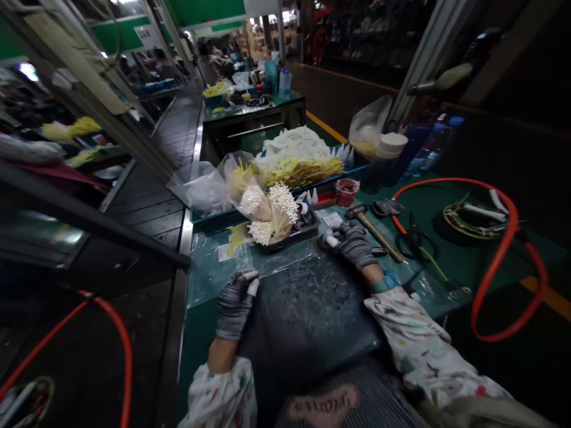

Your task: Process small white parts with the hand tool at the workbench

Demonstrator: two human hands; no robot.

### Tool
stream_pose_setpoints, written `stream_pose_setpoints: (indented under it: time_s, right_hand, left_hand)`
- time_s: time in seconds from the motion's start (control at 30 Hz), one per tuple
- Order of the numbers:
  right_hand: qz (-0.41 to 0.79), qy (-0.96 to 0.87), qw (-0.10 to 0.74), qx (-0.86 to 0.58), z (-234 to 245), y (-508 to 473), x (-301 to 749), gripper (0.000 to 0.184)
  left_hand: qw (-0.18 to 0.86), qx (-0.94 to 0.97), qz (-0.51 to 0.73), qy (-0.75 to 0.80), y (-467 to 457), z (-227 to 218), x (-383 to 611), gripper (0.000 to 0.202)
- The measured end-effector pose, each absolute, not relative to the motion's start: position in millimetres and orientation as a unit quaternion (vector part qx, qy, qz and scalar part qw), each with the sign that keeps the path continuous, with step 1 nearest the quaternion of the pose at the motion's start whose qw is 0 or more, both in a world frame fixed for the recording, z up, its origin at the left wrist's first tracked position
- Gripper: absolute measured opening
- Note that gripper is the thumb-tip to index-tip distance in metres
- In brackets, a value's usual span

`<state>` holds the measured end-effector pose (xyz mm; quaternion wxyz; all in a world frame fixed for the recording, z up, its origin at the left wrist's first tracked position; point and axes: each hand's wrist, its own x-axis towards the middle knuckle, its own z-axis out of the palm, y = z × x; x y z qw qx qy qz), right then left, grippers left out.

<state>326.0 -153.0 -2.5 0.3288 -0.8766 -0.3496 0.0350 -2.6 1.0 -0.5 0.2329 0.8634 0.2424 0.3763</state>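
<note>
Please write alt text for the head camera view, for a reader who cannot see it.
A person's gloved left hand holds a small white piece over a dark green workbench, while the gloved right hand grips another white piece beside a hammer. Behind are a tray with bundles of white-tipped sticks, and an orange hose to the right.

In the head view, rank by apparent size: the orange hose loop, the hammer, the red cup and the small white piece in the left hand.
1. Orange hose loop, by far the largest.
2. Hammer.
3. Red cup, though it sits farther from the camera.
4. White piece held by the left hand.
</note>
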Motion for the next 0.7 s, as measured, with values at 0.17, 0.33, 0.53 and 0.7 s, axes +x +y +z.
stream_pose_setpoints:
  time_s: [0.17, 0.33, 0.53, 0.7]
  right_hand:
    - [0.021, -0.376, 0.362, -0.853, 7.7, -164.8, 308.7, 0.026]
    - [-0.026, -0.388, 0.420, -0.820, 48.8, -225.8, 299.2, 0.039]
    - [-0.263, -0.171, 0.418, -0.852, 114.3, -338.3, 377.4, 0.034]
    - [-0.139, 0.041, 0.340, -0.929, 137.3, -390.6, 454.9, 0.055]
  left_hand:
    - [0.250, 0.860, 0.347, 0.277, 6.5, -4.8, -7.6, 0.023]
    - [0.274, 0.855, 0.314, 0.310, 13.2, 0.4, -11.4, 0.017]
    - [0.294, 0.841, 0.308, 0.335, 9.6, 9.8, -10.7, 0.015]
    - [0.275, 0.835, 0.327, 0.347, 15.7, 0.2, -12.9, 0.031]
